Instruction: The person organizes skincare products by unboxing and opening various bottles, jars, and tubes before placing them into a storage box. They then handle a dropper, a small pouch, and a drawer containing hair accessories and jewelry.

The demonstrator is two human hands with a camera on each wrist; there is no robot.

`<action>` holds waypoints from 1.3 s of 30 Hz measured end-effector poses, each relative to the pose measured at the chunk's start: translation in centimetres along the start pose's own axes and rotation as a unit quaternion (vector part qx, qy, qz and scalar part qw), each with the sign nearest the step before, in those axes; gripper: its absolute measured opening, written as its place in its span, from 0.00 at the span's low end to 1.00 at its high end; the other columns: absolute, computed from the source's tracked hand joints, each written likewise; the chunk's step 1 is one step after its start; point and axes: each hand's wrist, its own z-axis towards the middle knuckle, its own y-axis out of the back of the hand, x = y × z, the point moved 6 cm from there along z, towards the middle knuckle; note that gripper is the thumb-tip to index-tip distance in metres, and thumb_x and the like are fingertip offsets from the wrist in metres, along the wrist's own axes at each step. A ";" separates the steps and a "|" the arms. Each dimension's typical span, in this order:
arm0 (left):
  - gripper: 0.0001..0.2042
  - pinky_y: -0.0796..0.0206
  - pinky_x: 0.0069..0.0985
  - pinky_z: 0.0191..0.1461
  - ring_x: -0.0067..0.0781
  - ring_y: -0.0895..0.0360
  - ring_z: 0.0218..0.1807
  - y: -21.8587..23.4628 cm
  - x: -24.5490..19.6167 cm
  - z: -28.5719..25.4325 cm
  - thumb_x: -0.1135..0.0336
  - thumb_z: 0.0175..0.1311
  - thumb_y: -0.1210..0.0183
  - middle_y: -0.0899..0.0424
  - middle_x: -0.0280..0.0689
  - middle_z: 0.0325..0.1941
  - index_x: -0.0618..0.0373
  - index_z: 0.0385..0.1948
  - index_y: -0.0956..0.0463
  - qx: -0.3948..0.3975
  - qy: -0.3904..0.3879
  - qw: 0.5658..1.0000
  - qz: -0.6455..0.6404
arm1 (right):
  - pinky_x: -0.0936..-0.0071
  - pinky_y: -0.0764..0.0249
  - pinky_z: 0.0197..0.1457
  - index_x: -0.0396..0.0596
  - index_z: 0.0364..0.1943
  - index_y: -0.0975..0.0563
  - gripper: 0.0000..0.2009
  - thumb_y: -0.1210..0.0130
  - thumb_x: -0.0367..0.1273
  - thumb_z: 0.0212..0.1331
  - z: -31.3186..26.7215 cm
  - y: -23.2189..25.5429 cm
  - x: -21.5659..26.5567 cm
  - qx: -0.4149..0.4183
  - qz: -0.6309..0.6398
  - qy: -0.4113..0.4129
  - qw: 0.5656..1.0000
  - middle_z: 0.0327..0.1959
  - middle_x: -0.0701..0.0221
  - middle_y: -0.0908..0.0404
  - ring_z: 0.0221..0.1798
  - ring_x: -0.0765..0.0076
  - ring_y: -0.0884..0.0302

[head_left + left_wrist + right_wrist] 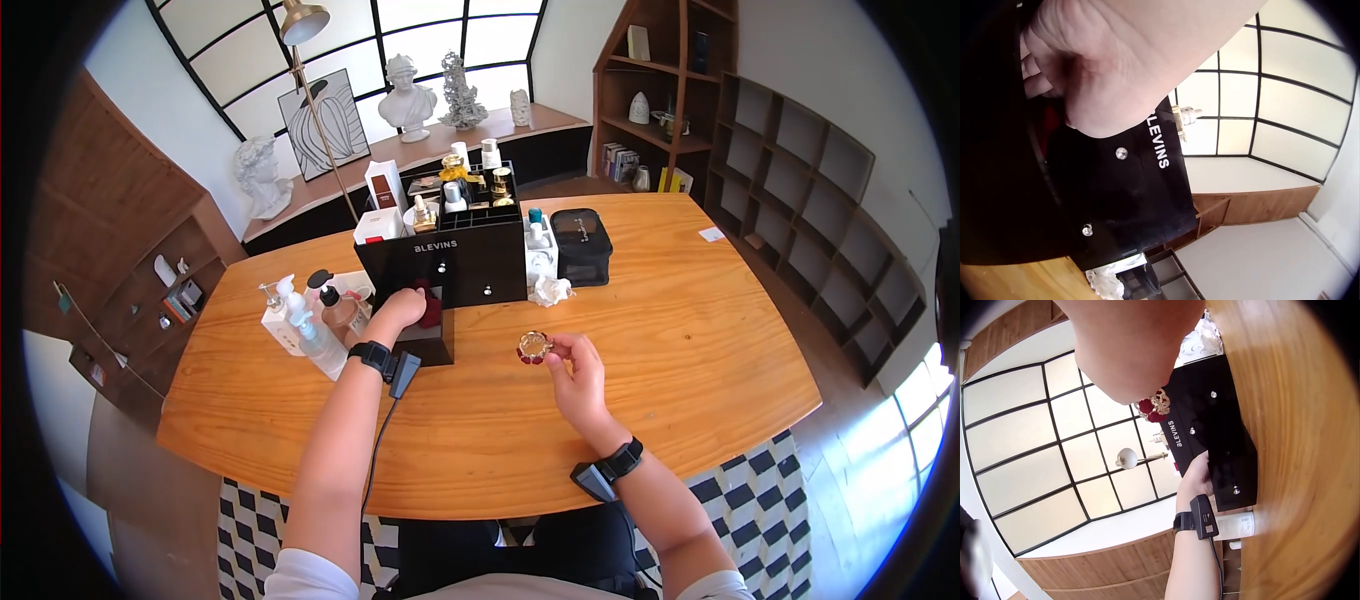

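Observation:
In the head view the right hand (582,385) pinches a gold bracelet with red parts (534,347) between thumb and fingers, above the wooden table. The bracelet (1153,406) hangs beside the right hand (1132,350) in the right wrist view. The left hand (402,309) reaches into the pulled-out lower drawer (433,350) of the black BLEVINS box (480,262), next to a dark red item (431,308). The left wrist view shows the left hand (1094,69) at the drawer, its fingertips hidden, with a bit of red below; its grip cannot be made out.
Pump bottles (318,338) and a white box (283,326) stand left of the drawer. Cosmetics fill the top of the black box. At its right are a white holder (541,256), crumpled tissue (551,291) and a black mesh case (582,246). Cables trail from both wrists.

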 end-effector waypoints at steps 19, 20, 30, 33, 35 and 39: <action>0.06 0.42 0.16 0.33 0.12 0.33 0.30 1.1 5.2 -16.8 0.72 0.71 0.45 0.23 0.25 0.28 0.60 0.34 0.20 -0.228 -0.148 0.850 -0.450 | 0.70 0.22 0.45 0.38 0.47 0.21 0.12 0.38 0.20 0.58 -1.0 -2.0 -1.6 0.022 -0.040 0.009 0.999 0.39 0.62 0.16 0.40 0.61 0.16; 0.05 0.43 0.18 0.30 0.12 0.34 0.27 0.6 5.1 -17.1 0.73 0.69 0.44 0.24 0.26 0.25 0.60 0.34 0.19 -0.212 -0.143 0.844 -0.472 | 0.70 0.22 0.45 0.38 0.46 0.21 0.12 0.37 0.20 0.57 -1.0 -2.6 -1.1 0.043 -0.063 0.033 0.997 0.39 0.61 0.16 0.39 0.61 0.16; 0.04 0.41 0.26 0.25 0.25 0.33 0.18 0.6 3.4 -17.9 0.68 0.64 0.40 0.29 0.34 0.15 0.57 0.33 0.19 -0.174 -0.168 0.912 -0.332 | 0.60 0.20 0.40 0.46 0.37 0.16 0.11 0.34 0.38 0.57 7.1 -19.0 7.6 0.182 -0.177 0.132 0.958 0.31 0.61 0.15 0.36 0.53 0.15; 0.05 0.39 0.32 0.26 0.33 0.28 0.20 0.4 3.8 -17.6 0.66 0.64 0.40 0.27 0.36 0.16 0.55 0.33 0.20 -0.173 -0.153 0.923 -0.307 | 0.58 0.19 0.42 0.47 0.36 0.16 0.13 0.35 0.41 0.55 8.8 -25.1 5.0 0.285 -0.334 0.088 0.894 0.34 0.60 0.14 0.39 0.50 0.14; 0.05 0.35 0.37 0.27 0.42 0.23 0.23 0.3 4.2 -17.2 0.64 0.64 0.41 0.24 0.39 0.18 0.53 0.33 0.20 -0.171 -0.148 0.930 -0.290 | 0.58 0.18 0.45 0.47 0.36 0.16 0.14 0.36 0.42 0.55 9.1 -27.9 3.3 0.326 -0.348 0.031 0.879 0.36 0.58 0.13 0.41 0.49 0.14; 0.05 0.35 0.37 0.28 0.43 0.23 0.24 0.1 4.6 -17.1 0.64 0.63 0.40 0.24 0.39 0.19 0.52 0.36 0.20 -0.154 -0.123 0.935 -0.295 | 0.56 0.20 0.51 0.43 0.38 0.16 0.16 0.40 0.42 0.59 8.3 -29.7 1.1 0.425 -0.294 -0.010 0.856 0.38 0.53 0.14 0.45 0.44 0.16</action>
